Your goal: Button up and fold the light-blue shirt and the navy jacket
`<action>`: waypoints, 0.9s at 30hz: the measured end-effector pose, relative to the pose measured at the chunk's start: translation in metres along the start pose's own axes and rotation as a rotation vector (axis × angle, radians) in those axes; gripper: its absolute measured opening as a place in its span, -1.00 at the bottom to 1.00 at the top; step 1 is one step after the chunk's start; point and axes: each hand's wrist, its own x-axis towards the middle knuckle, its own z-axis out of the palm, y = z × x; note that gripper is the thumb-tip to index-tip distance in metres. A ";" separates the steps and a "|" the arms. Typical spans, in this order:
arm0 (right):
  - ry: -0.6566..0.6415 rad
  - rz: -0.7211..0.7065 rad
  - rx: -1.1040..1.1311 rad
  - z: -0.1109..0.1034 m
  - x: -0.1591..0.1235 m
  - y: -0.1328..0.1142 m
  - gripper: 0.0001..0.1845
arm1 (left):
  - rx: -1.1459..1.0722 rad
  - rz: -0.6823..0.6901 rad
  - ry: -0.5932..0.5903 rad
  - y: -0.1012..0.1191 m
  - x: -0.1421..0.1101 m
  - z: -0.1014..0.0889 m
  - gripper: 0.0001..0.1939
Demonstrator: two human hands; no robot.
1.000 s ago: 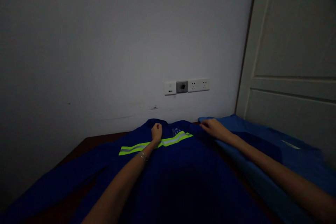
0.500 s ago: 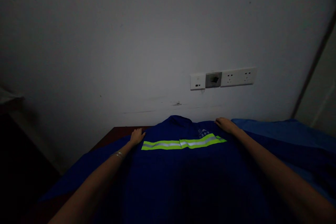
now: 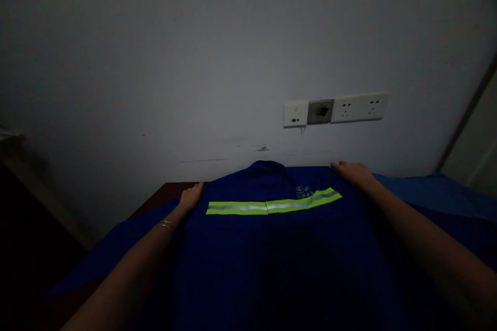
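A dark blue work shirt (image 3: 272, 253) with a yellow-green reflective stripe (image 3: 272, 204) across the chest lies spread flat on a dark brown table (image 3: 163, 192), collar toward the wall. My left hand (image 3: 191, 197) rests flat on the shirt's left shoulder, fingers stretched out, a thin bracelet on the wrist. Over at the shirt's right shoulder lies my right hand (image 3: 353, 171), palm down with fingers extended. Neither hand grips the cloth.
A lighter blue garment (image 3: 435, 194) lies to the right, partly under the shirt. A white wall with a row of sockets and a switch (image 3: 336, 109) stands just behind the table. A door frame (image 3: 469, 119) shows at the far right. The left side is dark.
My left hand went from a fist at the chest stripe out to the left shoulder and opened flat. My right hand slid outward along the right shoulder. The view swung left.
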 end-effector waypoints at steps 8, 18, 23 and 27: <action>0.084 0.021 -0.074 -0.011 -0.005 -0.030 -0.66 | 0.034 0.013 -0.027 0.009 0.005 -0.004 -0.68; 0.118 -0.282 0.223 -0.042 -0.059 -0.121 -0.61 | -0.113 0.125 0.144 0.044 -0.010 -0.036 -0.66; 0.086 -0.202 0.353 -0.020 -0.096 -0.155 -0.35 | -0.255 0.322 0.071 0.085 -0.057 -0.038 -0.53; -0.018 -0.195 0.395 -0.008 -0.111 -0.168 -0.29 | -0.354 0.456 -0.134 0.103 -0.098 -0.025 -0.42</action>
